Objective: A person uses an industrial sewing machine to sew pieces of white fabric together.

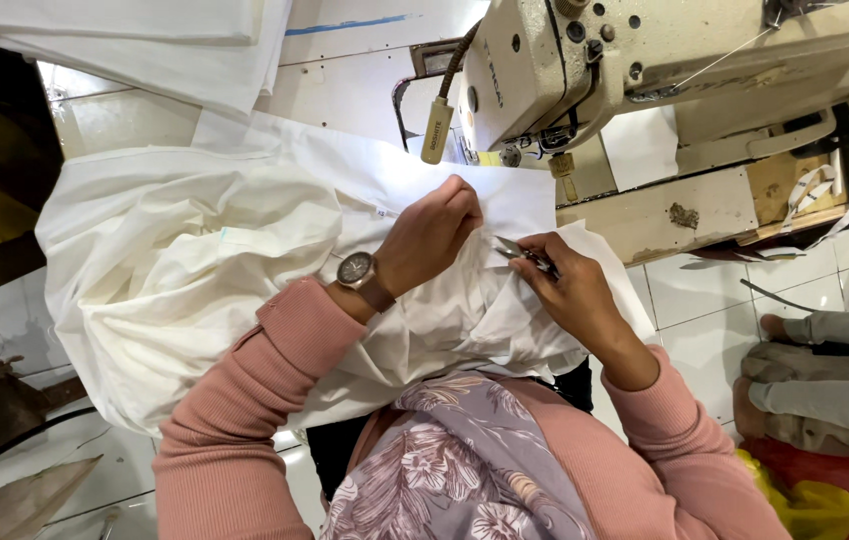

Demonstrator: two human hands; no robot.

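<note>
Pinching soft, light, crumpled white cotton cloth (245,250), left hand (430,240) grips a fold; right hand (570,290) clamps small metal snips (523,252) — limp fabric best held near the seam.

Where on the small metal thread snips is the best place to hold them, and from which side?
By the rear handle end, from the person's right, much as the right hand has the thread snips now. The thin blades point left toward the left hand pinching the white cloth, so that end should stay free.

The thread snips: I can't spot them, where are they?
In the head view, the thread snips sit in the right hand, over the white cloth, beside the left hand.
</note>
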